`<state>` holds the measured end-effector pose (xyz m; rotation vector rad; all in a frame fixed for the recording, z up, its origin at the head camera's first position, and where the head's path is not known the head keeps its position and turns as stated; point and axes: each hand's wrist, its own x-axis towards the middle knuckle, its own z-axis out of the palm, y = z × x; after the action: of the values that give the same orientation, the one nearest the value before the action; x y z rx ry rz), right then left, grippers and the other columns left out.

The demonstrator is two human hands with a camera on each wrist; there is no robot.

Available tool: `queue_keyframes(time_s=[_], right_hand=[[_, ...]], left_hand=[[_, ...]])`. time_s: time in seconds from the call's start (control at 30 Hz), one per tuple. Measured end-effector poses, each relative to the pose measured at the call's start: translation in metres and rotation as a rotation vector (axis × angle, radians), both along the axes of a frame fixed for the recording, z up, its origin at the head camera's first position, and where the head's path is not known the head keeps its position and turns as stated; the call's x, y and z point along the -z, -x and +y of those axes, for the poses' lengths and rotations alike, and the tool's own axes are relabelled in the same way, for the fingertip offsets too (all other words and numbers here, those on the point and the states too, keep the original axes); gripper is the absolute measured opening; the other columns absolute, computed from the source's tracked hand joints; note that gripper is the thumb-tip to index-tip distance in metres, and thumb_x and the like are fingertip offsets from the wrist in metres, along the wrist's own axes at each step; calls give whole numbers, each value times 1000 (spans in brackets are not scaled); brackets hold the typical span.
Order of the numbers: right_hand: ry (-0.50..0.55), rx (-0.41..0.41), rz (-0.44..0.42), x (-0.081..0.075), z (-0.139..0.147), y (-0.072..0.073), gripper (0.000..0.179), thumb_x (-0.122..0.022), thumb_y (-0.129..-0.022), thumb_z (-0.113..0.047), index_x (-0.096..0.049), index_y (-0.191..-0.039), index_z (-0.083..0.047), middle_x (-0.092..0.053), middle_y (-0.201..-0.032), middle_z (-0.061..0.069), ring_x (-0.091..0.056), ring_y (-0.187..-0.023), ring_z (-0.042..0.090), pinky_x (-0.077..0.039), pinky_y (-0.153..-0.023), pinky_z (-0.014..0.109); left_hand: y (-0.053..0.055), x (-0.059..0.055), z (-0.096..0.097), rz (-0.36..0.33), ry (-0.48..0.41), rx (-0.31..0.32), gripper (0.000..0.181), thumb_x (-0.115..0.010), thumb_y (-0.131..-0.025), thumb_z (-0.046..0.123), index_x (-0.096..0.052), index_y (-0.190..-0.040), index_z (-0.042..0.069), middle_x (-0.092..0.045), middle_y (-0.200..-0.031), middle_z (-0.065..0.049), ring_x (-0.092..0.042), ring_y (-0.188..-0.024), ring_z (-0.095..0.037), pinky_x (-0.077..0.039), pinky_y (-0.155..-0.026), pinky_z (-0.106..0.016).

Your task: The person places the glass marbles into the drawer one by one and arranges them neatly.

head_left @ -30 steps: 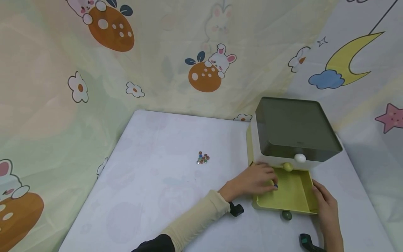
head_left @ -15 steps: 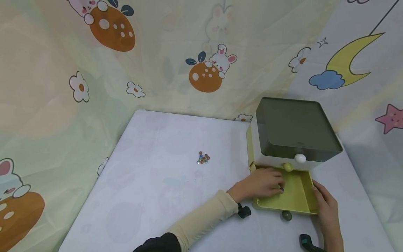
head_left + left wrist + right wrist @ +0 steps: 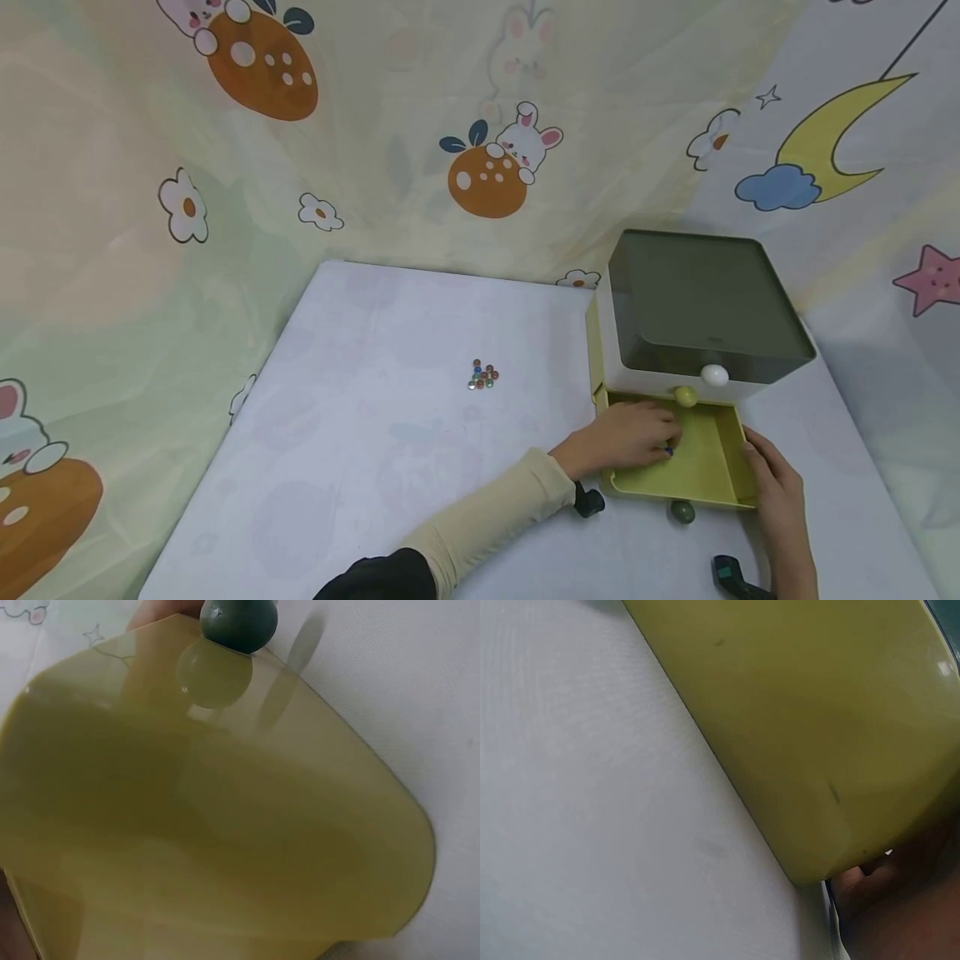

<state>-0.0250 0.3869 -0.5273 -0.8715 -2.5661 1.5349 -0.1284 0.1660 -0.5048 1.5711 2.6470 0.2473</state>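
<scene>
A small blue bead (image 3: 669,451) is pinched by the left hand (image 3: 632,433) inside the pulled-out drawer (image 3: 705,467), seemingly not yet released; the right hand (image 3: 780,483) grips the drawer's right side. The bead cluster (image 3: 483,376) left of the drawer looks yet to be handled. No writing is readable: a faint mark on the cabinet (image 3: 697,292) behind the drawer is too small

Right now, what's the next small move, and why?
Probably loosen the left grip and release the blue bead: it sits at the fingertips, within the open drawer, whose side the right grip holds.
</scene>
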Motion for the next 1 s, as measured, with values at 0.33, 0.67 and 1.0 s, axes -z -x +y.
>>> queue_keyframes(time_s=[0.33, 0.67, 1.0], right_hand=[[18, 8, -12, -2, -1, 2, 58, -33, -112, -50, -33, -164, -24, -22, -175, -4, -13, -164, 22, -11, -134, 48], [8, 2, -5, -2, 0, 0, 58, -34, -112, -49, -33, -164, -24, -23, -175, -4, -12, -165, 20, -10, -134, 49], [35, 8, -22, -2, 0, 0, 58, -33, -112, -51, -32, -165, -26, -20, -175, -5, -10, -165, 21, -9, -133, 50]], left_hand=[[-2, 0, 2, 34, 59, -21, 3, -70, -100, 43, -69, -102, 41, -62, -110, 25, -56, -100, 1, -49, -76, -15], [-2, -2, 2, 71, 89, -20, 5, -68, -101, 40, -71, -103, 42, -64, -111, 24, -58, -100, -1, -48, -72, -16], [-4, -6, -1, 56, 63, -17, 10, -65, -103, 40, -71, -110, 42, -64, -112, 25, -57, -99, 1, -47, -71, -14]])
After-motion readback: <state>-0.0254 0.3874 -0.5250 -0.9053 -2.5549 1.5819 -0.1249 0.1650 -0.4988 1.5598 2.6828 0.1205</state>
